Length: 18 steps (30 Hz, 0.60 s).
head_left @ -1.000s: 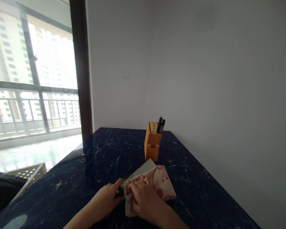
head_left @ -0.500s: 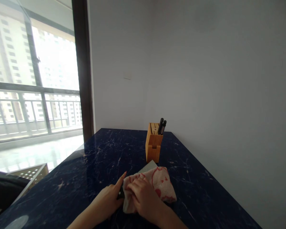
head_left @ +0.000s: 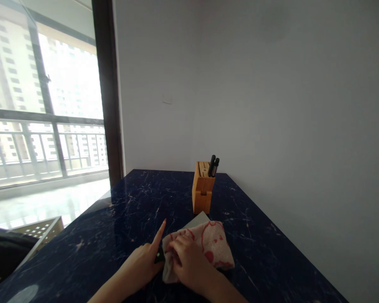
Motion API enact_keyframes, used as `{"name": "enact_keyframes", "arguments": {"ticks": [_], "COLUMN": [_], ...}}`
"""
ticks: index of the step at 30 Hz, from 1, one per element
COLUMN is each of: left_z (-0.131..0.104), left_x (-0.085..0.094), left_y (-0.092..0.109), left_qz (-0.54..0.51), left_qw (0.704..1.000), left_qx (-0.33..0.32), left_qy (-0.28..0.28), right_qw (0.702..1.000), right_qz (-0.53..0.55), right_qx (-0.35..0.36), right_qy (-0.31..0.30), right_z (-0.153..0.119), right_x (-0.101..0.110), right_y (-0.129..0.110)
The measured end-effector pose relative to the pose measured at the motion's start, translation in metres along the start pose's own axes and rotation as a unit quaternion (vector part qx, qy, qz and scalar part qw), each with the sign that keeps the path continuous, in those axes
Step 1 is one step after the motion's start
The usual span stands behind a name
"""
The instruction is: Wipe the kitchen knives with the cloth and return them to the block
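Note:
A broad grey cleaver blade lies on the dark blue marbled counter, mostly under a white cloth with a red pattern. My left hand grips the knife's black handle, index finger stretched forward. My right hand presses the cloth onto the blade near the handle. A wooden knife block with two black handles sticking out stands just beyond the blade tip.
A grey wall runs along the counter's right side and far end. To the left is a large window with a dark frame. A perforated white object and a dark shape sit beyond the counter's left edge.
My left index finger has lifted and straightened forward. My right hand and the cloth have shifted slightly along the blade; the knife stays in place.

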<state>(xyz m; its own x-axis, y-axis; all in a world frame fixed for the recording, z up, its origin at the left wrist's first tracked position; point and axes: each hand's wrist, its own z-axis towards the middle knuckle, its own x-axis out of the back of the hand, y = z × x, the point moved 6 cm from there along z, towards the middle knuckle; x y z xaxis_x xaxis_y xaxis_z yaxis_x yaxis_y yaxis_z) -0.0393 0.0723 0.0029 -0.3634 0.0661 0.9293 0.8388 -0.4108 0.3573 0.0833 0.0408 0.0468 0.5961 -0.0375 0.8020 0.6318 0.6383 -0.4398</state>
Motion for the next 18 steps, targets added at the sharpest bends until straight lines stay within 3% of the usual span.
{"name": "enact_keyframes", "arguments": {"ticks": [11, 18], "left_z": [-0.003, -0.003], "left_x": [0.004, 0.007], "left_y": [0.007, 0.009], "left_qz": [0.013, 0.017], "left_qw": [1.000, 1.000], "left_qx": [-0.019, -0.011], "left_qy": [0.006, 0.000], "right_qw": [0.999, 0.995], "right_qz": [-0.018, -0.061], "right_qx": [0.006, -0.041], "right_qy": [0.035, 0.060], "right_z": [0.000, 0.005], "right_x": [-0.003, 0.009], "right_y": [-0.002, 0.018]}}
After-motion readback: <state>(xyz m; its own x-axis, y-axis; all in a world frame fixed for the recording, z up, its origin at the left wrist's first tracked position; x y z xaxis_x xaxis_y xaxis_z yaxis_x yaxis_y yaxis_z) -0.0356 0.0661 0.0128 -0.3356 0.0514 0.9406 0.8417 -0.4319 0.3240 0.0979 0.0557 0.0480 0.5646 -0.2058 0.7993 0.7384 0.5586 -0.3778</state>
